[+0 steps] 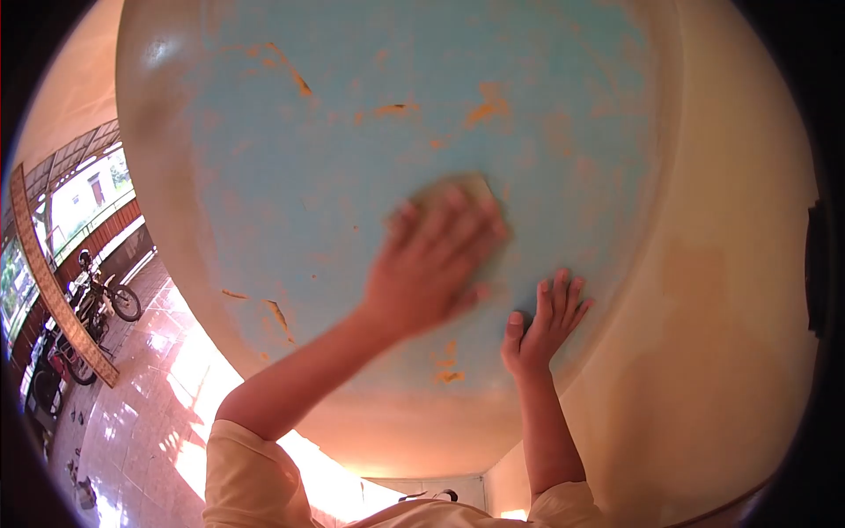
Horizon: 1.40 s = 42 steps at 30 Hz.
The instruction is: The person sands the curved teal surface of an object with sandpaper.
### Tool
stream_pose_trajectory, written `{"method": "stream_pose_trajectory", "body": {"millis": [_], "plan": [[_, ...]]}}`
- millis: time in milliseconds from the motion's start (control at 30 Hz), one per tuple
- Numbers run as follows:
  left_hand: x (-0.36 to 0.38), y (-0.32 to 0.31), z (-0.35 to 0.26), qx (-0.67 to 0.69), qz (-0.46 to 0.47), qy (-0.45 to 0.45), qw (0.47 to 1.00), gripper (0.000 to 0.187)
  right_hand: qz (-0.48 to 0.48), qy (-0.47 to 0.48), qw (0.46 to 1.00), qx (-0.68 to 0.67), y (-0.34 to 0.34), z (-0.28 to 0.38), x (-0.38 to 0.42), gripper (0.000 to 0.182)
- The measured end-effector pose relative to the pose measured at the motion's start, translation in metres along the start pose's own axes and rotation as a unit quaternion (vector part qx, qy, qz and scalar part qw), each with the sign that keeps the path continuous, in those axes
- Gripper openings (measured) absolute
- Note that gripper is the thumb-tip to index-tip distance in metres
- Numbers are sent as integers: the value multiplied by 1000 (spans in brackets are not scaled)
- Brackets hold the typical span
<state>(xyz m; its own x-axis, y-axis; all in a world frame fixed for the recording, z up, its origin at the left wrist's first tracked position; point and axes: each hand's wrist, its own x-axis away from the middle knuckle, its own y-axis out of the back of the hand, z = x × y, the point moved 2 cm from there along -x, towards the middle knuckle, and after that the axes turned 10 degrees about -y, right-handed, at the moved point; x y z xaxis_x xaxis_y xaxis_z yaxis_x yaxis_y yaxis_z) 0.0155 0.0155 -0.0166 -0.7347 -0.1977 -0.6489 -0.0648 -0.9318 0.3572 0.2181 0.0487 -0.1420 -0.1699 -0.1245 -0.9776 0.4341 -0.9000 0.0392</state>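
A broad blue surface (290,185), marked with orange and pale scuffs, fills the middle of the head view. Against it my left hand (427,260) presses a tan sheet that looks like sandpaper (480,187). Motion blurs the fingers and the sheet, whose upper edge shows past the fingertips. Lower and to the right, my right hand (547,326) rests flat on the blue area, holding nothing, with its fingers up and its thumb apart. Around the hands are several orange gouges, including an orange patch (488,107) above and another (449,377) below.
A cream wall (731,334) adjoins the blue surface at right. On the left, a shiny tiled floor (141,422) runs toward parked motorcycles (97,304). A slanted wooden strip (57,290) crosses in front of them. A dark object (816,268) sits at the far right edge.
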Motion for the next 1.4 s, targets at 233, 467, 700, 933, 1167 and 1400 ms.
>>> {"method": "stream_pose_trajectory", "body": {"millis": [233,467,700,933,1167,1400], "plan": [[-13,10,-9,60,3,-36,998,71,-5,2,1000,-2,5,-23,26,49],[35,-25,-65,95,63,-159,981,82,-39,-26,996,-80,7,-34,47,47],[-39,30,27,-13,-16,50,999,87,-33,-9,996,-83,8,-32,50,47],[67,-45,-117,124,90,-75,985,78,-21,-15,996,-83,9,-38,56,46],[10,-7,-51,100,34,12,994,74,-6,12,998,-53,8,-42,63,45],[24,-26,-103,130,26,93,987,72,2,-1,997,-83,10,-45,65,46]]}}
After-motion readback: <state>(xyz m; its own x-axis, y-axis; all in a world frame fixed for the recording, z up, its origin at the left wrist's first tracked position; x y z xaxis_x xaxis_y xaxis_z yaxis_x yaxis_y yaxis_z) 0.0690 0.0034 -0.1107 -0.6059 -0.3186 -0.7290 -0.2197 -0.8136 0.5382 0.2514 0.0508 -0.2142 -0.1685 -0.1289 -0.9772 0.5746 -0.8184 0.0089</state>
